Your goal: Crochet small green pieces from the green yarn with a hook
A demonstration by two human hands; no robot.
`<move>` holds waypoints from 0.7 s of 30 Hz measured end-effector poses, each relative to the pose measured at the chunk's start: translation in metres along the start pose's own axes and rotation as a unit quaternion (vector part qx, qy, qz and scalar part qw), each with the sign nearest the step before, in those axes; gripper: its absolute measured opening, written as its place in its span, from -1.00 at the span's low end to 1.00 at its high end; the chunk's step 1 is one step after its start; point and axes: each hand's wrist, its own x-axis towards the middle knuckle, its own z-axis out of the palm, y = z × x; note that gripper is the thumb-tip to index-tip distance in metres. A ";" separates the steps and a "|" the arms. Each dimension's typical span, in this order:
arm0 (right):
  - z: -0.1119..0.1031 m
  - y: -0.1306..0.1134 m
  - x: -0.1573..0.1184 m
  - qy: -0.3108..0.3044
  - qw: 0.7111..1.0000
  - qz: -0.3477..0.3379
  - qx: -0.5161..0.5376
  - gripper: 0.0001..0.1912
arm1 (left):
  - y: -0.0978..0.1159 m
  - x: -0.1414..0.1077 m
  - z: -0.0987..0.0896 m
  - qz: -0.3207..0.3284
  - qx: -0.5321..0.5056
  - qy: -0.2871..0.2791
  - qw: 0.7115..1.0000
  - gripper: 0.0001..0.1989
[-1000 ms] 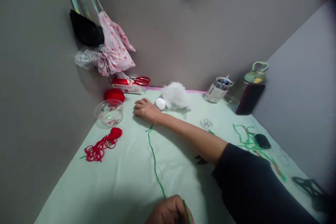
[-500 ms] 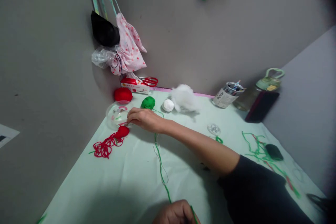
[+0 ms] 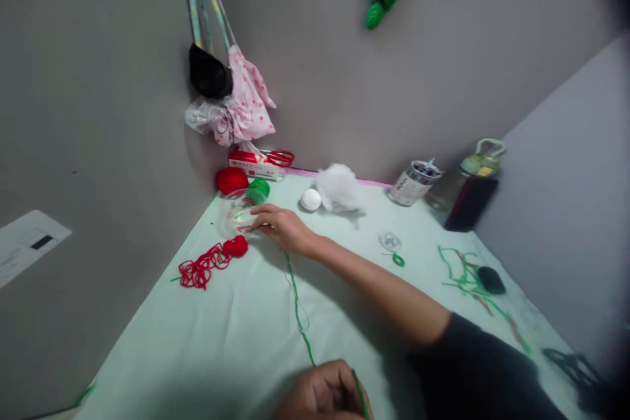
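At the bottom edge, my left hand (image 3: 325, 390) is closed around green yarn (image 3: 298, 315), which runs up the cloth beside a thin pale strand. My right hand (image 3: 285, 228) reaches across to the far left, its fingers gripping the rim of a clear plastic bowl (image 3: 229, 216). Small items lie in the bowl, too blurred to name. A green yarn ball (image 3: 258, 189) sits at the bowl's far rim; whether inside or behind, I cannot tell. In front of the bowl lies a small red ball (image 3: 237, 246) with tangled red yarn (image 3: 201, 268).
Along the wall stand a red yarn ball (image 3: 232, 180), a box (image 3: 253, 164) with red-handled scissors (image 3: 280, 157), white stuffing (image 3: 340, 189), a white ball (image 3: 310, 199), a can (image 3: 412, 185), a bottle (image 3: 477, 164) and a phone (image 3: 471, 203). Green yarn scraps (image 3: 465, 272) lie right.
The bowl has shifted right with my right hand on it, and the green yarn ball has moved left toward it. My left hand still holds the yarn. The view has tilted up slightly.
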 end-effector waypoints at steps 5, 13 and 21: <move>0.013 -0.027 -0.002 0.020 1.000 0.004 0.008 -0.78 | 0.001 -0.007 0.002 0.026 -0.006 0.018 0.999 -0.49; -0.056 0.000 -0.137 0.147 0.968 0.205 -0.023 -0.85 | 0.003 -0.016 0.013 0.031 -0.014 0.071 0.997 -0.52; -0.132 0.050 -0.206 0.245 0.890 0.368 -0.113 -0.69 | 0.002 -0.020 0.019 0.034 -0.005 0.116 0.993 -0.60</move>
